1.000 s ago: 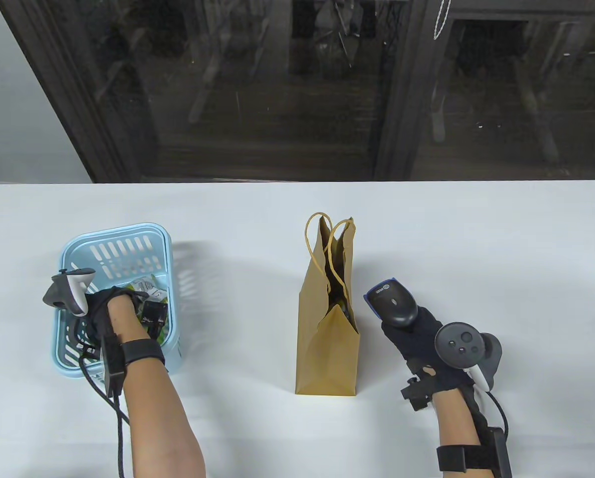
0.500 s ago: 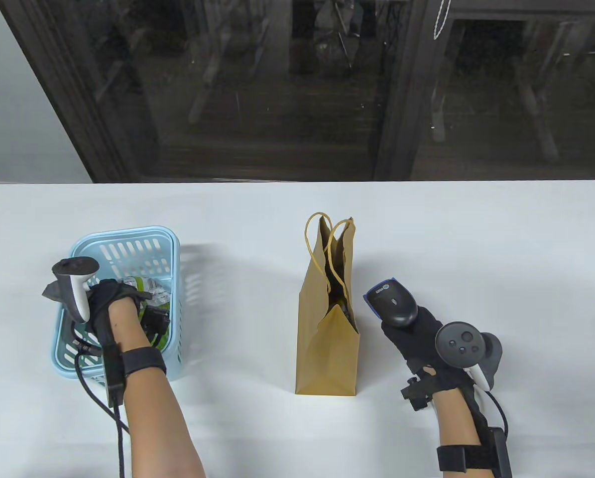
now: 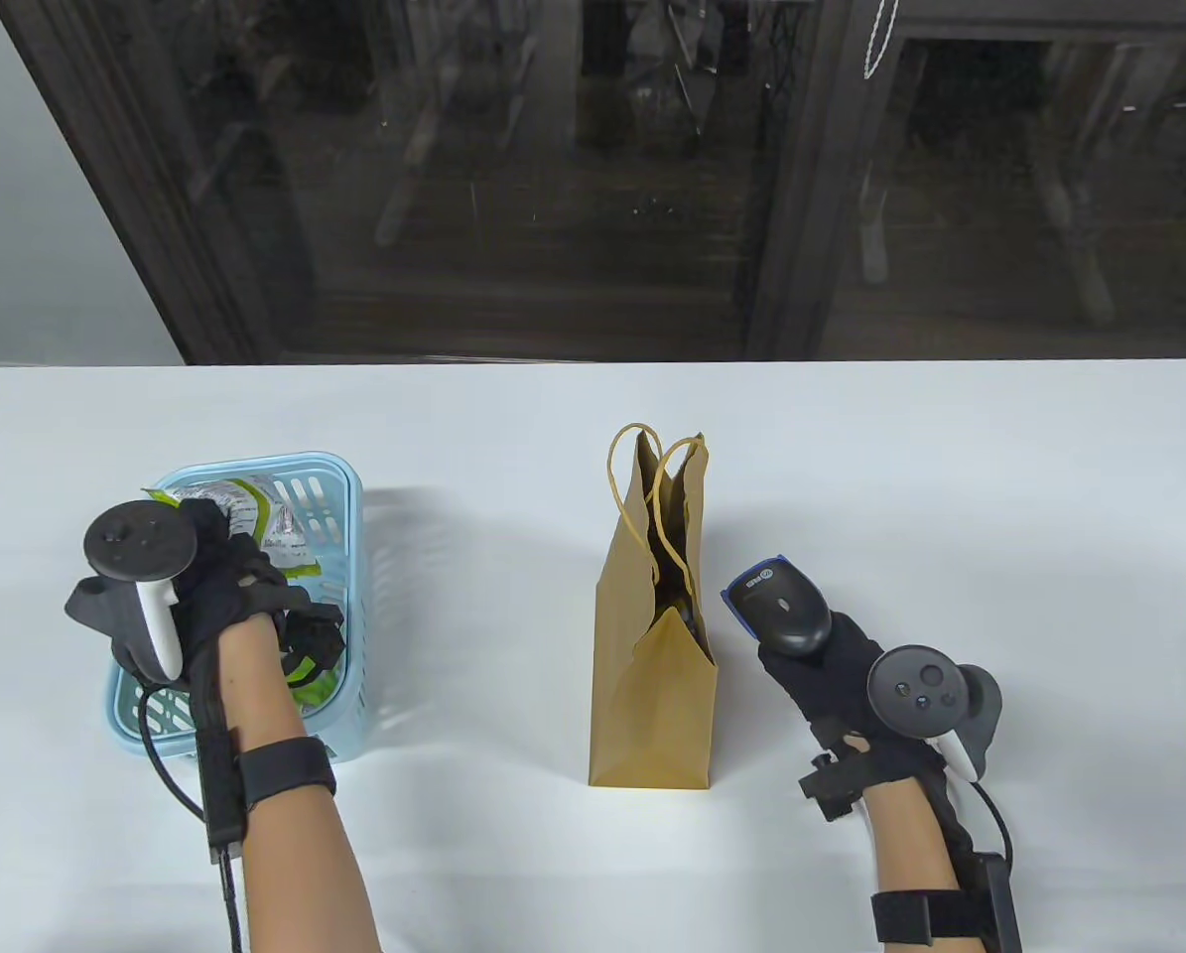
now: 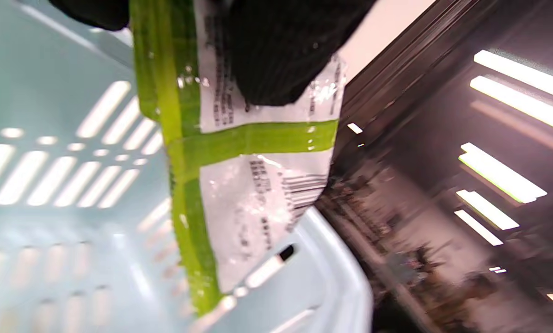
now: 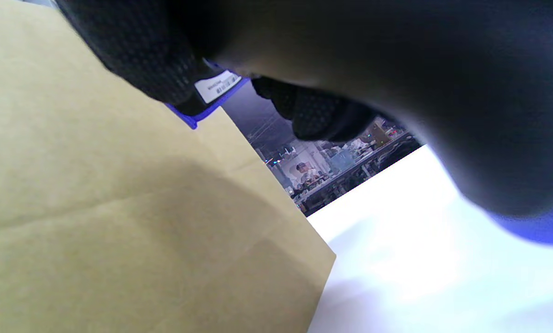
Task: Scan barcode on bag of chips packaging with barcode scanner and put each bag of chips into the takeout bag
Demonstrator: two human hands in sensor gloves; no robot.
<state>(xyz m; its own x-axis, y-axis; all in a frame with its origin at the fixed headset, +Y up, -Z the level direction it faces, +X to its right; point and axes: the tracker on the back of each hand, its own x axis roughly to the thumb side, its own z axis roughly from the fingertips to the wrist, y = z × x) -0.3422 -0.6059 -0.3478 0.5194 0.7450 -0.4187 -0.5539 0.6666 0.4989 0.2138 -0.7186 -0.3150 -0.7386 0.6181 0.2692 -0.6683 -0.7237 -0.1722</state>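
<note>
My left hand grips a green and white chips bag and holds it just above the light blue basket. In the left wrist view the chips bag hangs from my gloved fingers, its barcode showing near the right edge. A brown paper takeout bag stands upright at the table's middle, mouth open. My right hand holds the dark barcode scanner just right of the bag. The right wrist view shows the scanner close to the paper bag.
More green packaging lies inside the basket under my left wrist. The white table ends at a dark glass wall behind. The basket wall fills the left of the left wrist view.
My left hand has risen out of the basket with a chips bag in its grip, and the basket shifted slightly right. The right hand and scanner have barely moved.
</note>
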